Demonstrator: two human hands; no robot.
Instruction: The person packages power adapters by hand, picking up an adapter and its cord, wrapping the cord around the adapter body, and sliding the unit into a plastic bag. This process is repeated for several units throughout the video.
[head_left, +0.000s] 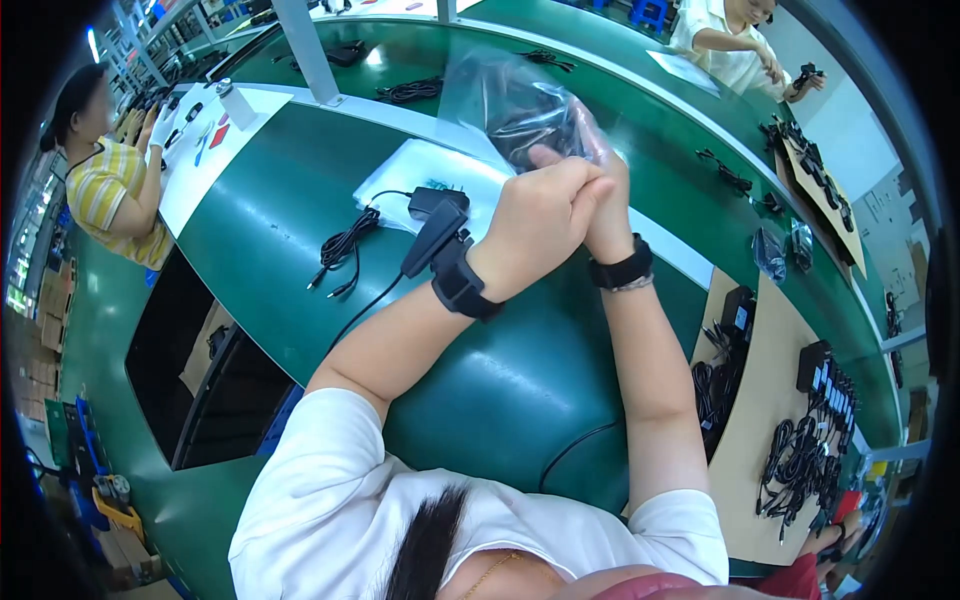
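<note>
Your hands are together at upper centre of frame. Left hand [535, 215] lies across the palm side of the right hand [612, 205], its fingers curled and touching it; whether the left also grips anything, cannot tell. Your right hand is clamped on a clear plastic bag [490, 95], fingers extended upward along its right edge. The bag sits above both hands, upper centre, crumpled and glossy; something dark shows through its lower part, but glare and folds hide whether that is contents or background.

Left wrist: black strapped device [460, 285]. Right wrist: black band [622, 265].

Just left of your left hand, a black power adapter [430, 203] rests on a stack of clear bags [385, 182]. Its coiled cable [350, 245] extends to lower left, onto the green table [270, 200].

Right of frame: a cardboard sheet [745, 440] carries a row of black adapters [830, 385] with bundled leads [800, 460]. Further coiled cables [410, 91] lie along the green surface behind the bag, upper centre.

Upper left: a co-worker in a yellow striped shirt [105, 195] at a white work surface [225, 155]. Upper right: a second co-worker in a pale shirt [705, 40].
</note>
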